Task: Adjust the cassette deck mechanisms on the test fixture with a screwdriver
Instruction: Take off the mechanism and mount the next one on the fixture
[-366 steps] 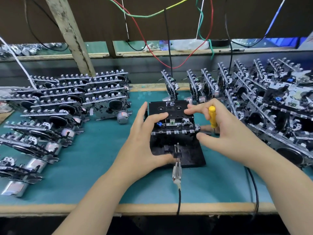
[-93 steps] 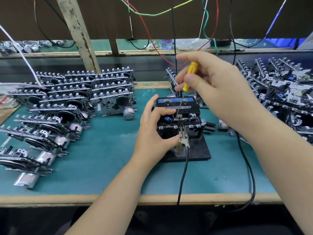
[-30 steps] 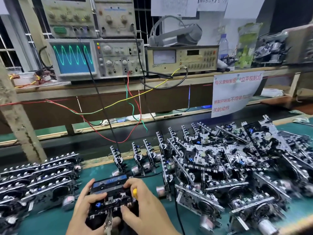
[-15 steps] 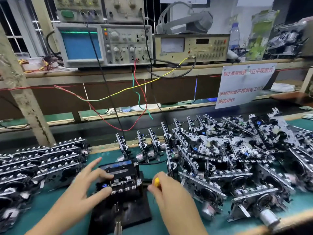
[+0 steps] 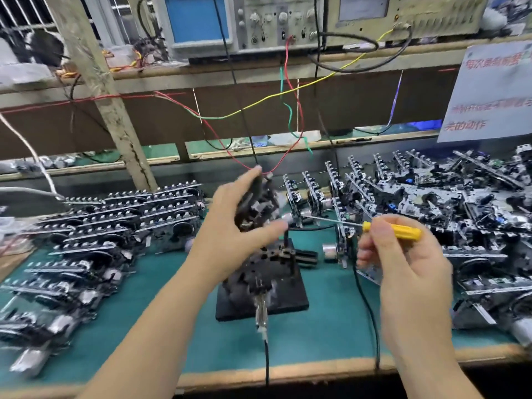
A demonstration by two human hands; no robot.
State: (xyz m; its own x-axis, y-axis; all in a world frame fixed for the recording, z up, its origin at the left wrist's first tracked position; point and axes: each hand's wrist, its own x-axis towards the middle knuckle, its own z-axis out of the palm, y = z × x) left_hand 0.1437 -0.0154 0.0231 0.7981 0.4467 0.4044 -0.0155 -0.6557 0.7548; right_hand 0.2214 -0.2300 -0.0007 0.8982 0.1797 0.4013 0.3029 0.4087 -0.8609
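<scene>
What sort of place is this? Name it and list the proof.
Most likely an electronics factory test bench. Rows of cassette deck mechanisms crowd the green mat, an oscilloscope stands on the shelf above, and the right hand holds a yellow screwdriver near a black test fixture.

Left hand [image 5: 230, 226] raised, fingers [image 5: 253, 177] gripping — right hand [image 5: 403, 263] pinching.

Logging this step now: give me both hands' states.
Left hand: grips a black-and-silver cassette deck mechanism, lifted above the black test fixture.
Right hand: holds the yellow-handled screwdriver.
</scene>
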